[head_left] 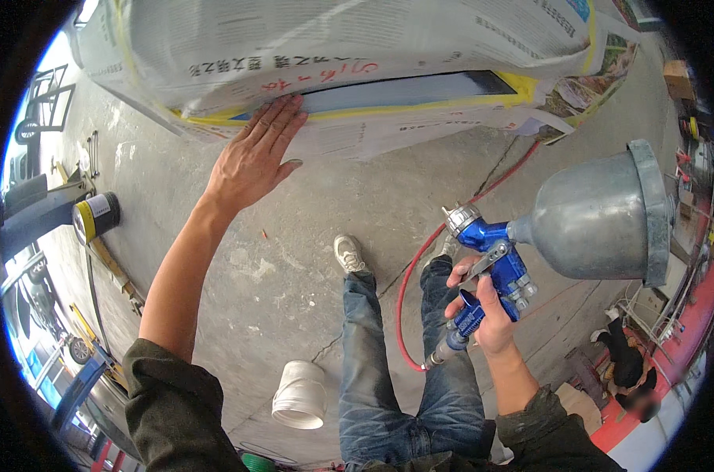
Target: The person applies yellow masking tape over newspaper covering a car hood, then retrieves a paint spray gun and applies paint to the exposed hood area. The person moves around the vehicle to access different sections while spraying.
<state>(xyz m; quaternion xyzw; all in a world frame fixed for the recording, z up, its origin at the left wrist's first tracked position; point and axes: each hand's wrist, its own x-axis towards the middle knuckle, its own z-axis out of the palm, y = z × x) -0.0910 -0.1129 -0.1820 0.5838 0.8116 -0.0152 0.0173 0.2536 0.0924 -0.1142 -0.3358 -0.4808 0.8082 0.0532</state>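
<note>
My left hand (261,149) lies flat with its fingers stretched out, the tips touching the left part of a narrow exposed strip (396,92). That strip shades from pale blue-grey to black at its right end and is edged with yellow masking tape (522,88). Around it, newspaper masking (310,35) covers a large body. In my right hand (487,307) is a blue spray gun (491,244), its fingers wrapped round the grip and trigger. The gun is tilted, with its silver nozzle toward the upper left. A grey metal paint cup (593,216) sticks out to its right.
A red air hose (402,315) loops from the gun's grip across the concrete floor (294,267) toward the masked body. A white bucket (300,393) stands near my legs. At left are a dark can with a yellow band (96,217) and blue metal arms (38,220). A person (628,362) is at far right.
</note>
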